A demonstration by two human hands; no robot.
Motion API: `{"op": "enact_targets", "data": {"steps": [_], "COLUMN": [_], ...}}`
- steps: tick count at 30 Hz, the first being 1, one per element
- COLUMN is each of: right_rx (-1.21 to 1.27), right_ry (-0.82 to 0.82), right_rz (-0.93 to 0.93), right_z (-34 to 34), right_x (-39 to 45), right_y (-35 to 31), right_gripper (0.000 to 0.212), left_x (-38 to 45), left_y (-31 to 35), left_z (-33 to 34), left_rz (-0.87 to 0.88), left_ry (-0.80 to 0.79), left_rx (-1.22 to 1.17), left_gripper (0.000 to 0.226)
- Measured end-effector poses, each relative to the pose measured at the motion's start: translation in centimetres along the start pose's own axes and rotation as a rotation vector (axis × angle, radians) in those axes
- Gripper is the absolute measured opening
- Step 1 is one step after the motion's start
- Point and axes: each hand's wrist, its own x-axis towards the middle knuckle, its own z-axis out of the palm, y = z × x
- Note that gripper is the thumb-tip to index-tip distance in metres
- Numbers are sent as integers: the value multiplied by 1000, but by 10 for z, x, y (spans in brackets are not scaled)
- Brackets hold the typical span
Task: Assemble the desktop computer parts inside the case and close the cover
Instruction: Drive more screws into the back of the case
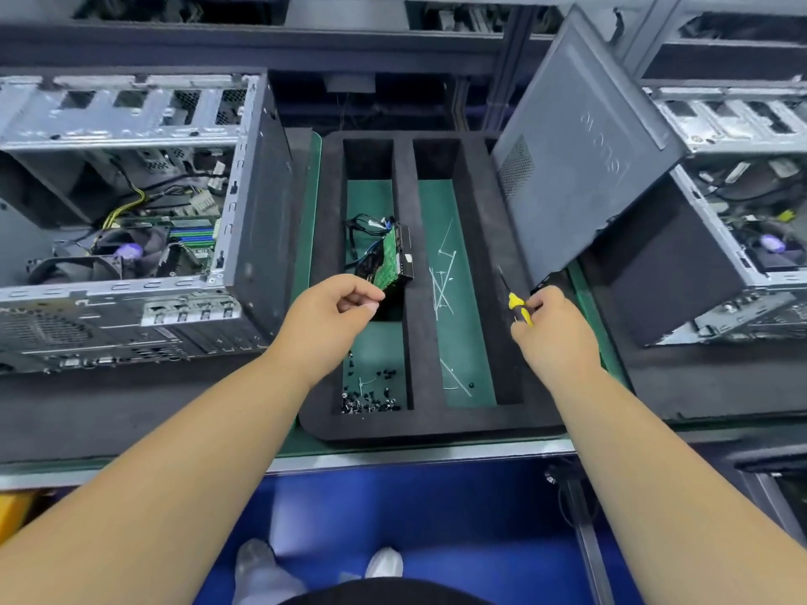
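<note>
An open computer case point(144, 238) lies on its side at the left, its fan, memory sticks and cables showing. A grey side cover point(581, 163) stands tilted over the black foam tray point(432, 425). My right hand point(550, 329) holds the cover's lower corner and grips a yellow-handled screwdriver point(517, 303). My left hand point(336, 307) hovers with curled fingers just in front of a hard drive point(391, 262), green board up, which lies with cables in the tray's left slot; whether the fingers pinch anything is not clear.
Loose black screws point(371, 399) lie at the near end of the left slot. White cable ties point(445, 277) are scattered in the middle slot. A second open case point(733, 238) sits at the right. Metal racks run along the back.
</note>
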Motion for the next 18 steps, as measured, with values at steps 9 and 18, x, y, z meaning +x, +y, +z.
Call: {"op": "enact_targets", "data": {"steps": [9,18], "right_rx": [426,403], "right_ry": [59,-168], "right_rz": [-331,-511], "right_z": [-19,11], "right_x": [-16,-22], "right_y": [-60,-87], "right_gripper": [14,21], "left_x": [5,1], "left_y": [-14,-30], "left_z": [9,3], "left_rz": [-54,-122], "left_ry": [-33,-17], "left_rx": [-19,19], "left_gripper": [22,21]}}
